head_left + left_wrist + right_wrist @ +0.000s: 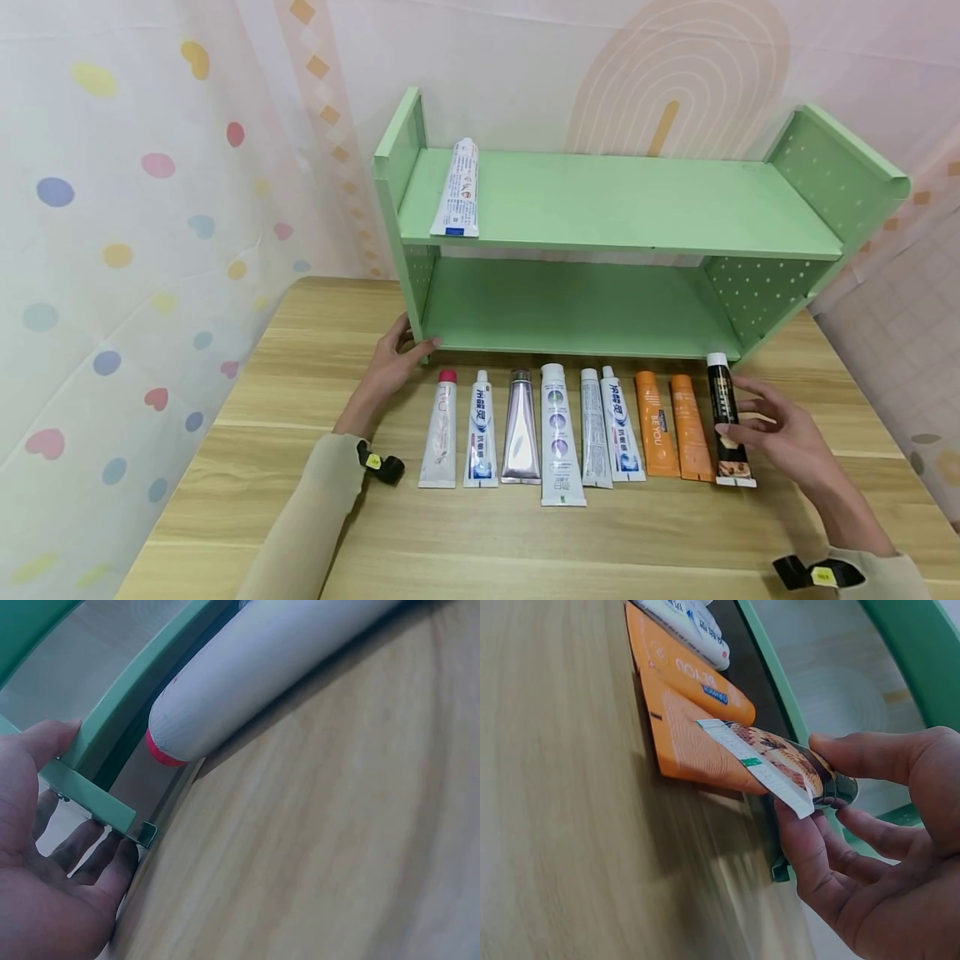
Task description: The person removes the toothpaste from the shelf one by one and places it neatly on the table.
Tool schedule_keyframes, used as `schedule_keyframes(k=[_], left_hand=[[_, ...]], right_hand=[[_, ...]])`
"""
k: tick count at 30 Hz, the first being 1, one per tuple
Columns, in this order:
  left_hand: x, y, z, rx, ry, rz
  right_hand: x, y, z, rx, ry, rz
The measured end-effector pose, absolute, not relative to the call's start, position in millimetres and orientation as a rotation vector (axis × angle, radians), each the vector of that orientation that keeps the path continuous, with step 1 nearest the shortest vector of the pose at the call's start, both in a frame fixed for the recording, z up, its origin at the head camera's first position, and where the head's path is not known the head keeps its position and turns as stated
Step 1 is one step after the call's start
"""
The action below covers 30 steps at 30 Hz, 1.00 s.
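Observation:
My right hand [783, 433] holds a black toothpaste tube [723, 400] with a white cap, pinched between thumb and fingers. In the right wrist view, the flat white end of this black tube [776, 754] is raised beside an orange tube [694, 739]. At the shelf's lower left corner, my left hand [388, 367] grips the side of the green shelf [585, 304], thumb in front and fingers behind, as the left wrist view shows. Nearest to that hand lies a white tube with a red cap [441, 433].
Several tubes lie in a row before the shelf, among them a silver tube [522, 433], a large white tube [561, 450] and an orange tube [656, 425]. One white tube [461, 187] rests on the upper board, at its left. All stand on a wooden table [247, 467].

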<state>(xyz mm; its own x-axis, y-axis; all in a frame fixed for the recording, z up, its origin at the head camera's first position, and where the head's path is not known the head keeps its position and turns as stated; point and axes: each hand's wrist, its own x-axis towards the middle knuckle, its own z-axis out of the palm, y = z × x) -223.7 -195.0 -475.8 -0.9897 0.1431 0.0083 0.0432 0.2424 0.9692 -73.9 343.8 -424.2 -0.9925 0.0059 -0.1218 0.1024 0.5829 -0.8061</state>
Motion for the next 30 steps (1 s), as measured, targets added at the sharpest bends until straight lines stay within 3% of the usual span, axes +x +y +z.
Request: schedule_keyframes(k=[30], left_hand=[[-223.1,-194.9,-475.1,0.164,2.393,1.879]], right_hand=[[-81.8,348.0,-435.9,0.080,2.721,-1.118]])
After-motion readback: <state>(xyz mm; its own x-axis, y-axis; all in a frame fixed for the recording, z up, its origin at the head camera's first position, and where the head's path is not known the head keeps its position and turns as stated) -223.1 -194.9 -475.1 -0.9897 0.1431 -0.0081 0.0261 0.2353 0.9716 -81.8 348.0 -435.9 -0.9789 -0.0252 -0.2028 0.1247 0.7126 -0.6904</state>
